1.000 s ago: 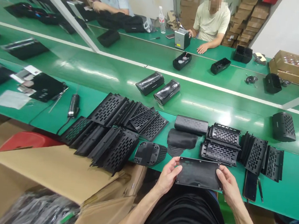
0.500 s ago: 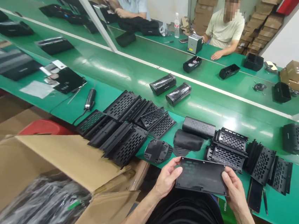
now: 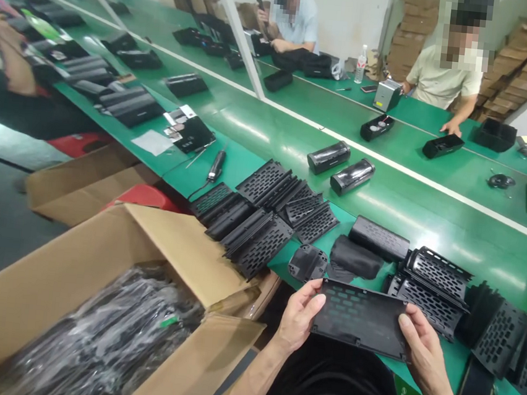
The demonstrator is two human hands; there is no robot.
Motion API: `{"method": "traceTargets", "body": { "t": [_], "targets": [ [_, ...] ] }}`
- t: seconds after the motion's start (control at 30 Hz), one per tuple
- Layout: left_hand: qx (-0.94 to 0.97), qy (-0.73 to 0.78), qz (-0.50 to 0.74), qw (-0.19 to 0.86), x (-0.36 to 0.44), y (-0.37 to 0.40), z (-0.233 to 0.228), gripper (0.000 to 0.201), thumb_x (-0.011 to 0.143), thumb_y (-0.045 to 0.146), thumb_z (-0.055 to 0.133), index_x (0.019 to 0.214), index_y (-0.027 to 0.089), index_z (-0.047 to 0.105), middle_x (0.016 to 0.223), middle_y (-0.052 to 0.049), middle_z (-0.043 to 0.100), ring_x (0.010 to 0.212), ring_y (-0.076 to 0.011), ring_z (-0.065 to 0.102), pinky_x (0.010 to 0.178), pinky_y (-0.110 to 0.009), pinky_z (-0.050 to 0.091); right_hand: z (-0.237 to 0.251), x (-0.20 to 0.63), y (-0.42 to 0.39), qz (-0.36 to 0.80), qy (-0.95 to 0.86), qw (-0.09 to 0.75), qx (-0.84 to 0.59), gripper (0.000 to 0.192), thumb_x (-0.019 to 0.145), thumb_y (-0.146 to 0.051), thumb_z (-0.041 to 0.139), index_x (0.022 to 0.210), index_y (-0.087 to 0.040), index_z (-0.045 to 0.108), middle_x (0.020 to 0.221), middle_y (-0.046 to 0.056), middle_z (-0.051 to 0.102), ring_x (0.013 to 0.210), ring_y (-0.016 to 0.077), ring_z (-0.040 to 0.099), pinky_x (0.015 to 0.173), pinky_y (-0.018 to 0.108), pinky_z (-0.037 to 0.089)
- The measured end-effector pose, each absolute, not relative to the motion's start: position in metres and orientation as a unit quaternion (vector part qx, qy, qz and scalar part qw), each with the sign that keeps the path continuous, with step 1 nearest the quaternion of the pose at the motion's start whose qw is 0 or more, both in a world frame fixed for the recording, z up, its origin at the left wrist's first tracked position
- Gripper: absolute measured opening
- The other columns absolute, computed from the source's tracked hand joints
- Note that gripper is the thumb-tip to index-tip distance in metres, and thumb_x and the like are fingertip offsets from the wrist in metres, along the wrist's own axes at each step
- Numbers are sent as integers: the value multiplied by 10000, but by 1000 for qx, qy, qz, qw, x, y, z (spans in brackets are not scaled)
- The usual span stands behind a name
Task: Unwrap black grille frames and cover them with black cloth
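Hands meet on one black slotted panel (image 3: 360,318), held flat just above the near edge of the green bench (image 3: 269,142), over the person's lap. The left hand (image 3: 297,315) grips the panel's left end, thumb on top and fingers curled under it; the right hand (image 3: 419,344) grips the right end the same way, thumb lying on the upper face. The panel tilts slightly, its far edge higher.

Just beyond the panel lie a small black end cap (image 3: 307,262) and a dark fabric piece (image 3: 355,258), with a finished black speaker body (image 3: 379,238) just behind them. To the right, curved grille shells (image 3: 432,282) sit stacked, and more slotted panels (image 3: 502,329) stand on edge farther right. To the left, a fanned pile of grille panels (image 3: 266,216) spreads across the bench. An open cardboard box (image 3: 96,293) near left holds parts in clear plastic bags (image 3: 105,337). Two wrapped speaker bodies (image 3: 341,166) rest on the middle strip. Across the bench, two other people sit at work.
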State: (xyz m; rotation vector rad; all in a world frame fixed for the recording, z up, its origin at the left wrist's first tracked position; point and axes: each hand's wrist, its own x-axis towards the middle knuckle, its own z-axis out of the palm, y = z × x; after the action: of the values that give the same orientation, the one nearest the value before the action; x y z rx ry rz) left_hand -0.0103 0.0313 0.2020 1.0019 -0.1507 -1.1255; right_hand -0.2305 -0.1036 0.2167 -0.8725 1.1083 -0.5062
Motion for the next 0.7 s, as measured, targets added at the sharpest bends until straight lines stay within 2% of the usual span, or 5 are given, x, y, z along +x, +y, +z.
{"method": "traceTargets", "body": {
  "t": [0.23,0.37,0.43,0.6,0.7],
  "targets": [
    [458,-20,-478,749,-2,50,210,579,796,536,809,1217,158,686,1144,-130,717,1068,-274,684,965,-392,546,211,-209,-109,-205,470,750,-417,543,745,-506,884,1125,-245,596,908,21,677,779,178,661,696,262,568],
    [381,-77,-463,797,-8,65,200,1008,573,789,827,1371,213,609,1239,-156,682,1214,-368,621,997,-451,532,221,-178,-102,-178,434,786,-402,495,771,-523,856,1092,-256,592,931,23,693,788,196,682,717,297,579],
    [360,-138,-477,790,-14,69,193,1107,470,774,880,1407,265,581,1255,-142,678,1273,-390,582,1015,-480,515,229,-161,-93,-160,409,804,-401,459,789,-538,834,1061,-258,592,952,25,699,803,205,687,731,316,580],
    [412,-146,-482,759,-19,74,189,899,534,702,899,1286,267,667,1128,-127,732,1244,-379,611,1042,-537,491,218,-140,-84,-102,349,811,-458,475,855,-634,717,1115,-248,621,908,54,678,791,218,665,722,335,571],
    [404,-101,-475,775,-10,83,192,871,456,748,877,1141,229,732,1052,-135,749,1224,-422,617,1023,-567,498,178,-130,-99,-147,348,745,-549,656,840,-691,690,1301,-242,559,1111,99,664,995,256,665,885,393,564]
  ]
}}
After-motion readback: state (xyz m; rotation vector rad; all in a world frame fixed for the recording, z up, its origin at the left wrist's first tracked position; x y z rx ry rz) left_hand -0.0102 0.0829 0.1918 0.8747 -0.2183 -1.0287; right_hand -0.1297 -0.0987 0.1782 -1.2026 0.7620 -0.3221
